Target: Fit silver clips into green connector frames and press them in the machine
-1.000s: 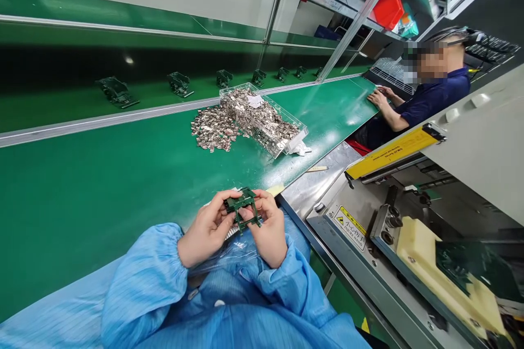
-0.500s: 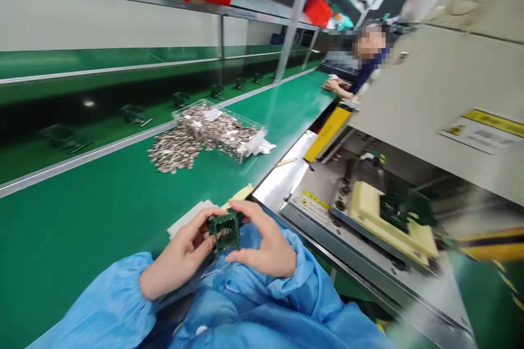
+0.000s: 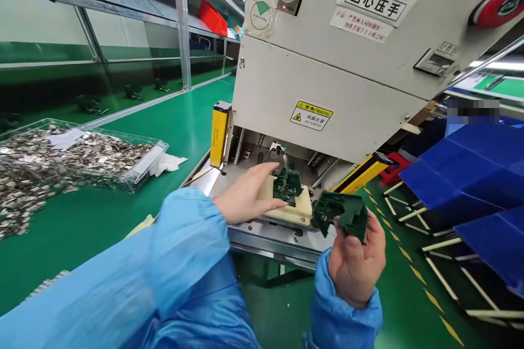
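Note:
My right hand (image 3: 358, 262) grips a dark green moulded plastic part (image 3: 346, 212), held up in front of the machine on the right side. A second green plastic part (image 3: 287, 185) sits upright on a cream-coloured fixture block (image 3: 301, 207) in the machine's low opening. My left hand (image 3: 251, 193) reaches in at that part's left side, thumb and fingers spread apart. Its thumb tip comes to the part's lower edge; whether it touches is unclear. Blue sleeves cover both of my forearms.
Yellow bars (image 3: 221, 133) flank the press machine (image 3: 327, 76), which carries warning labels and a red stop button (image 3: 501, 5). At left, a clear tray (image 3: 143, 166) of small metal pieces stands on the green bench (image 3: 196, 114). Blue bins (image 3: 470, 169) on racks stand at right.
My view has turned right, toward the machine. My hands were together around a green part over the bench; now the right holds one alone and the left is at the fixture.

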A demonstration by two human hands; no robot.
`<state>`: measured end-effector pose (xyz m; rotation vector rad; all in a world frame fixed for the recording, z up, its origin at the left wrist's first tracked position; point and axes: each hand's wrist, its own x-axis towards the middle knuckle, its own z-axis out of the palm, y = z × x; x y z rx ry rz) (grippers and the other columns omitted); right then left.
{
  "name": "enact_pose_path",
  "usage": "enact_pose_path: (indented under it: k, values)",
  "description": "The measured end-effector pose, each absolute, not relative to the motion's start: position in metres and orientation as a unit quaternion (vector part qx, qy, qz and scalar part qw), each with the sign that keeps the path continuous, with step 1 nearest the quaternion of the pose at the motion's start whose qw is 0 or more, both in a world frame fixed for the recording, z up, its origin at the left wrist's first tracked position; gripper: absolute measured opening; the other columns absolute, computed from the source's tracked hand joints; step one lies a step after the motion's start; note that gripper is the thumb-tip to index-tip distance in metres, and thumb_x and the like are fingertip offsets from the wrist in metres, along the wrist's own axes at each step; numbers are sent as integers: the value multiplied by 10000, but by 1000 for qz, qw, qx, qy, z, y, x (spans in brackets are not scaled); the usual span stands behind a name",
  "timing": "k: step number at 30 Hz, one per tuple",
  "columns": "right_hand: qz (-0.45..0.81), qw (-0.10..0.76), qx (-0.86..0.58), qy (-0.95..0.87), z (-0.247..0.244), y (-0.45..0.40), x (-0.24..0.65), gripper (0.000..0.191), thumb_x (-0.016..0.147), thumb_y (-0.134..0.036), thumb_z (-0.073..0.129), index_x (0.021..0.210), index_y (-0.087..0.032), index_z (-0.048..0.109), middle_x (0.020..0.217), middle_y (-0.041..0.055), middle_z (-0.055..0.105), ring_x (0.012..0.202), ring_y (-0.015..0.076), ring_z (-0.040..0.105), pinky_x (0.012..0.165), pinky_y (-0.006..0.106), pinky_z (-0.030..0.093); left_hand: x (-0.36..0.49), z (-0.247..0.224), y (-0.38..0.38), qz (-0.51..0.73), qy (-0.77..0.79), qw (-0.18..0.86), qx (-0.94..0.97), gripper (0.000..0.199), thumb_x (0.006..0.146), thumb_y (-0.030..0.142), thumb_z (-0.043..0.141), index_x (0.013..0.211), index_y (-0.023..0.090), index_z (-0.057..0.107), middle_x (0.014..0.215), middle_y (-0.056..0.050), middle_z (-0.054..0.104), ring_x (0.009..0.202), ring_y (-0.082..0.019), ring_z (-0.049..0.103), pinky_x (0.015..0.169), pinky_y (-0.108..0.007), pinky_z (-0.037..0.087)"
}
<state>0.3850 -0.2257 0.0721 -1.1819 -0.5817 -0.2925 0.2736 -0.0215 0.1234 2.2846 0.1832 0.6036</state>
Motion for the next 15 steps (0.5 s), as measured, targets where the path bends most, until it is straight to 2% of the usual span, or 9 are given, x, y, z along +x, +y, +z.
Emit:
enact_pose_path:
  k: [3, 6, 10, 13, 15]
  values:
    - [-154, 741, -598, -264, 74, -228, 412, 570, 787, -391, 702, 1284, -210, 489, 1346, 131, 500, 1245, 322, 486, 1048, 586, 354, 311, 120, -30, 235, 75, 429, 869, 777, 751, 403, 711, 1403, 135, 386, 1366, -205, 520, 1268, -351, 489, 1057, -528, 402]
    - [-143, 694, -629, -320, 77, -219, 429, 616, 800, -374, 697, 1329, -178, 448, 1313, 166, 532, 1225, 317, 511, 1038, 545, 392, 309, 124, -29, 292, 103, 518, 798, 781, 691, 354, 768, 1369, 151, 435, 1218, -173, 605, 1108, -306, 601, 992, -496, 471]
    - [-101, 599, -674, -421, 88, -195, 440, 641, 763, -401, 742, 1307, -178, 487, 1255, 149, 582, 1152, 297, 562, 978, 474, 462, 247, 128, -17, 288, 151, 601, 730, 761, 620, 316, 811, 1294, 153, 497, 1148, -114, 615, 1030, -257, 633, 985, -460, 497]
    - [-63, 512, -704, -488, 99, -177, 443, 615, 754, -439, 747, 1277, -199, 528, 1213, 110, 617, 1125, 284, 578, 957, 444, 476, 180, 115, -7, 206, 196, 596, 751, 627, 611, 332, 827, 1167, 176, 582, 1106, -96, 642, 1028, -280, 643, 995, -480, 495]
    - [-8, 483, -704, -521, 104, -169, 444, 595, 766, -463, 732, 1266, -204, 538, 1179, 92, 641, 1113, 276, 594, 968, 437, 473, 138, 97, -2, 154, 236, 581, 764, 594, 629, 341, 822, 1158, 204, 590, 1119, -95, 652, 1068, -301, 637, 1025, -501, 468]
